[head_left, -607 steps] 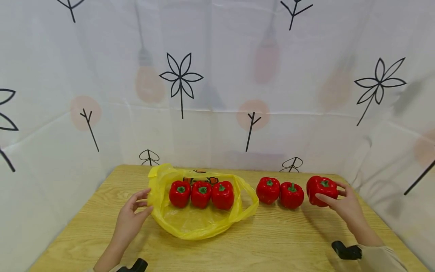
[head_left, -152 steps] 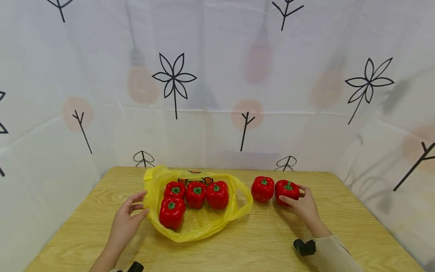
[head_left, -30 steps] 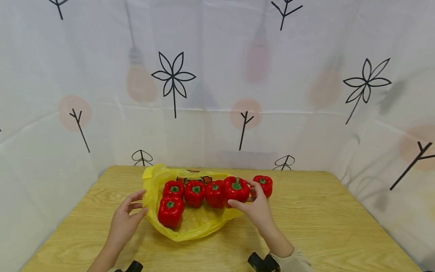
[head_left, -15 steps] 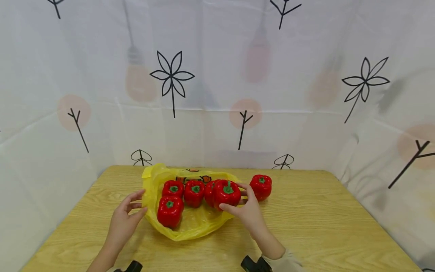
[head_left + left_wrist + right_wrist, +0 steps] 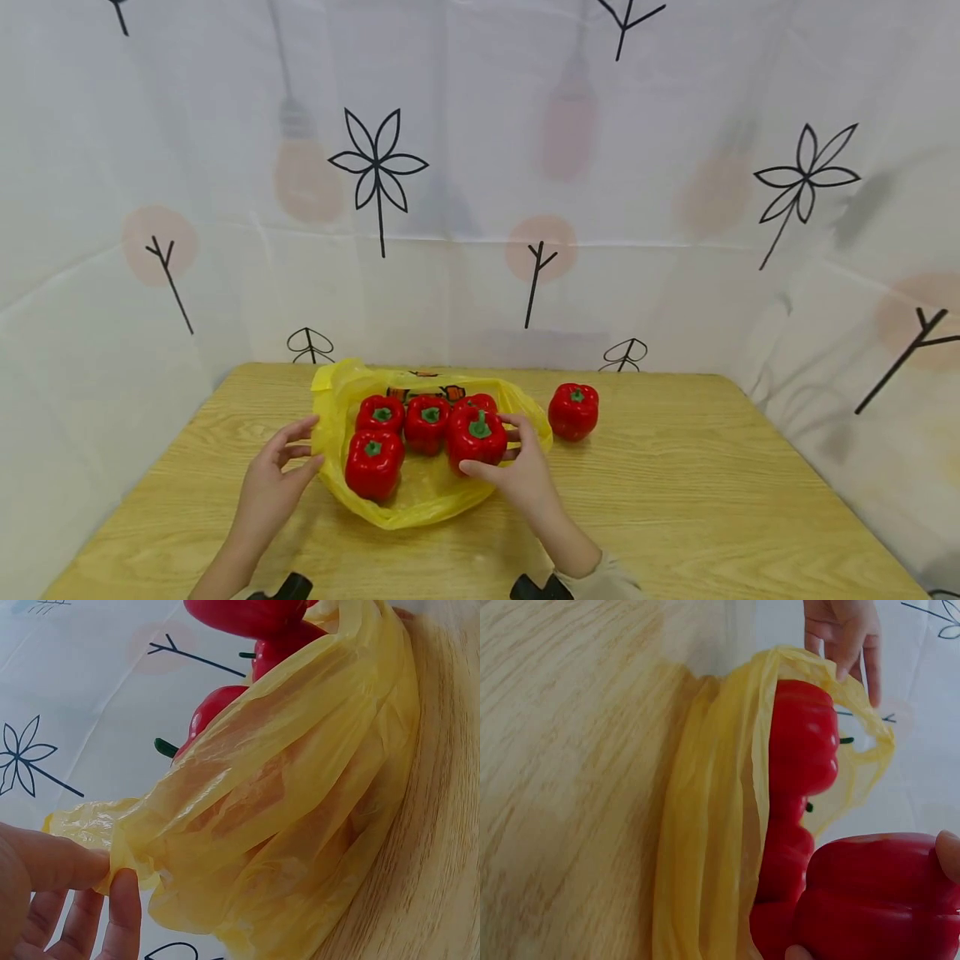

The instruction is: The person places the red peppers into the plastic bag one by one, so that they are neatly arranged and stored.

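A yellow plastic bag point(image 5: 408, 510) lies spread with its mouth upward, several red bell peppers standing inside; one of them, a front-left bell pepper point(image 5: 373, 467), is nearest the left hand. My left hand point(image 5: 276, 479) pinches the bag's left edge between thumb and fingertips, as the left wrist view shows at the yellow film point(image 5: 255, 825). With thumb and fingers around its sides, my right hand point(image 5: 527, 483) grips another bell pepper point(image 5: 472, 437) over the right part of the bag. That held pepper point(image 5: 877, 900) partly hides a pepper behind it.
One more red bell pepper point(image 5: 573, 412) stands on the wooden table point(image 5: 712, 483), right of the bag. A pale patterned cloth point(image 5: 465, 183) hangs behind the table and along both sides.
Over the last second my right hand has carried its pepper leftward and toward me over the bag. Earlier, two other peppers on the right left the table's row. The left hand keeps its place.
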### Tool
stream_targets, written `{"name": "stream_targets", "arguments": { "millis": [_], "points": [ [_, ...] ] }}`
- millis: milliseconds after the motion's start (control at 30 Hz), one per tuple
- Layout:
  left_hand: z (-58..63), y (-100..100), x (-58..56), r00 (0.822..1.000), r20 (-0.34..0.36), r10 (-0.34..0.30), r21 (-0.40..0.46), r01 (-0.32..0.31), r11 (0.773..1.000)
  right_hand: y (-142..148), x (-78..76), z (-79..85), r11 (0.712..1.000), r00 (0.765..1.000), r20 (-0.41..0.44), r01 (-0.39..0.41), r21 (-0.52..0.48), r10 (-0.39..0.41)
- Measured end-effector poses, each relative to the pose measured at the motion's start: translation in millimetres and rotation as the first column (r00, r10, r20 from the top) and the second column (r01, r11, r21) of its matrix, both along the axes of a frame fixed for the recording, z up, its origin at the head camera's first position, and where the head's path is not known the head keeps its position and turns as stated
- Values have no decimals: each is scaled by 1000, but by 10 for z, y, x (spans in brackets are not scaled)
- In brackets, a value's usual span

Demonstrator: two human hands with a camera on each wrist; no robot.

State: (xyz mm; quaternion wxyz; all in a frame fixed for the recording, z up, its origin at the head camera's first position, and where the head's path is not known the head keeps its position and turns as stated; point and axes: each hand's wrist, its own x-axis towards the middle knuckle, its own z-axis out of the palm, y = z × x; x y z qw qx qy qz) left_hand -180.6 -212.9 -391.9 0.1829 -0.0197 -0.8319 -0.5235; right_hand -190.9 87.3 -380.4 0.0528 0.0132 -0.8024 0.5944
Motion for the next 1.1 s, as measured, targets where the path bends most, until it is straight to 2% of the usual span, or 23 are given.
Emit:
{"name": "stream_targets", "arguments": {
  "millis": [833,1100],
  "points": [
    [17,19,11,1000,11,0,4,0,1000,-422,-29,-216,996,996,-17,-87,17,88],
    [22,13,10,1000,24,0,6,0,1000,-529,-2,-257,997,998,-28,-64,41,65]
  ]
}}
